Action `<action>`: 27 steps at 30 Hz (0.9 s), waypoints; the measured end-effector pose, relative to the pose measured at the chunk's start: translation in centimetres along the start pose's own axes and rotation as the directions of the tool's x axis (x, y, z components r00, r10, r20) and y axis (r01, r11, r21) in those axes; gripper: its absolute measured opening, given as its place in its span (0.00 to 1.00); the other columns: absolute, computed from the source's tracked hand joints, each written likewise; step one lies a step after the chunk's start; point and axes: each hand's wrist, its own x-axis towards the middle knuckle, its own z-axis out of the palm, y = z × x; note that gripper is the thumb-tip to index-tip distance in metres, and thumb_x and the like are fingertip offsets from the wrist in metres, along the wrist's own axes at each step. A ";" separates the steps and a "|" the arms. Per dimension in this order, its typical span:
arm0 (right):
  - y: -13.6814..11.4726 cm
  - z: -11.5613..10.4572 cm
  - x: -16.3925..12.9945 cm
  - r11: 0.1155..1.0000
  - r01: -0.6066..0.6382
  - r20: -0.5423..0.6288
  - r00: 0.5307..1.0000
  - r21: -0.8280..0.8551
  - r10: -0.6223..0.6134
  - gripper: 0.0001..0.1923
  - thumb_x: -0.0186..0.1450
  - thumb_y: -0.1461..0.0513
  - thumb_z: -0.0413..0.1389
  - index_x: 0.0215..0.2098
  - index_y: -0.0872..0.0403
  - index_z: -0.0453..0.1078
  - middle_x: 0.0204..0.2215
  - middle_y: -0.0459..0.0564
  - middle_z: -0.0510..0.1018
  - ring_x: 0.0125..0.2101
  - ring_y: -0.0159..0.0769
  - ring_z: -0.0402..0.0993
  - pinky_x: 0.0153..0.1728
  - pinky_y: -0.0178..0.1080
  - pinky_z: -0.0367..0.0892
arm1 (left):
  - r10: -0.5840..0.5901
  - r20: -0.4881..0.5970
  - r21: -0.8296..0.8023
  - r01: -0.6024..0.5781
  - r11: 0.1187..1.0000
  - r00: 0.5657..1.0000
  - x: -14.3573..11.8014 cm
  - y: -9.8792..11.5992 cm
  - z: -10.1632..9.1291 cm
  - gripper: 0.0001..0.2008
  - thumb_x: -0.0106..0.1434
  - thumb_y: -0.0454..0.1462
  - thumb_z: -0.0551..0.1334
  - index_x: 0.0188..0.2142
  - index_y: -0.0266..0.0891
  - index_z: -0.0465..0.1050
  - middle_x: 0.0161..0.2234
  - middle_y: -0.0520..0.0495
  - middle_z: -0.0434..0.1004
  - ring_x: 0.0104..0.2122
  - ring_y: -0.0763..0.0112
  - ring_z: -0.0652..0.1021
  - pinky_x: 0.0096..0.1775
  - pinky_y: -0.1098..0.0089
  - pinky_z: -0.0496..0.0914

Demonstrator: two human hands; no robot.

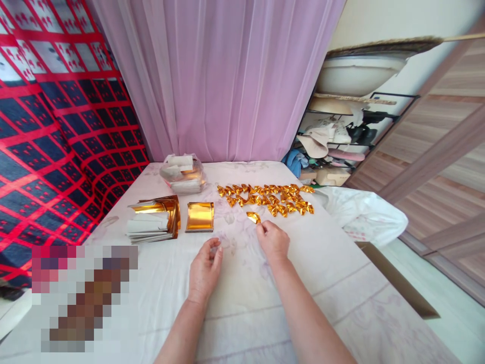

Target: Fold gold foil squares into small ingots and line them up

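Note:
My right hand [273,239] pinches the near end of a folded gold foil piece [253,217], just above the tablecloth. Beyond it, several folded gold foil pieces [273,194] lie in rough rows. My left hand [206,265] rests over the cloth with its fingers loosely curled and parted, nothing seen in it. Ahead of that hand is a neat stack of flat gold foil sheets [200,216]. To its left, a larger fanned pile of gold and white-backed foil sheets [155,220] spreads over the cloth.
A clear plastic bag [182,174] with more sheets stands at the table's back left. A white plastic bag [364,215] hangs at the right edge, above a cardboard box [397,280]. Shelves [337,114] hold shoes and basins. A pixelated patch covers the front left.

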 end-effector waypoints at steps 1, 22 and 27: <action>0.1 0.0 0.7 0.999 -0.044 0.014 0.999 -0.027 0.044 0.14 0.65 0.58 0.51 0.27 0.51 0.75 0.24 0.47 0.78 0.22 0.32 0.65 0.25 0.35 0.48 | 0.000 0.002 -0.003 0.000 1.000 1.000 0.0 0.0 0.0 0.16 0.63 0.45 0.55 0.48 0.42 0.69 0.42 0.47 0.80 0.25 0.72 0.76 0.31 0.70 0.71; 1.8 1.4 4.1 0.966 -0.216 0.108 0.967 -0.146 0.232 0.17 0.68 0.56 0.47 0.40 0.49 0.78 0.36 0.54 0.81 0.32 0.38 0.75 0.33 0.37 0.62 | 0.011 0.013 0.018 -0.012 1.000 1.000 0.0 -0.2 0.0 0.15 0.63 0.41 0.54 0.47 0.42 0.70 0.41 0.48 0.81 0.25 0.72 0.77 0.29 0.72 0.69; 1.8 1.4 4.4 0.962 -0.227 0.125 0.961 -0.149 0.246 0.17 0.68 0.55 0.47 0.42 0.49 0.78 0.36 0.54 0.81 0.33 0.38 0.76 0.34 0.37 0.63 | 0.005 0.015 0.019 -0.005 1.000 1.000 0.1 0.0 -0.1 0.15 0.63 0.41 0.54 0.47 0.41 0.70 0.42 0.47 0.80 0.27 0.71 0.78 0.30 0.72 0.70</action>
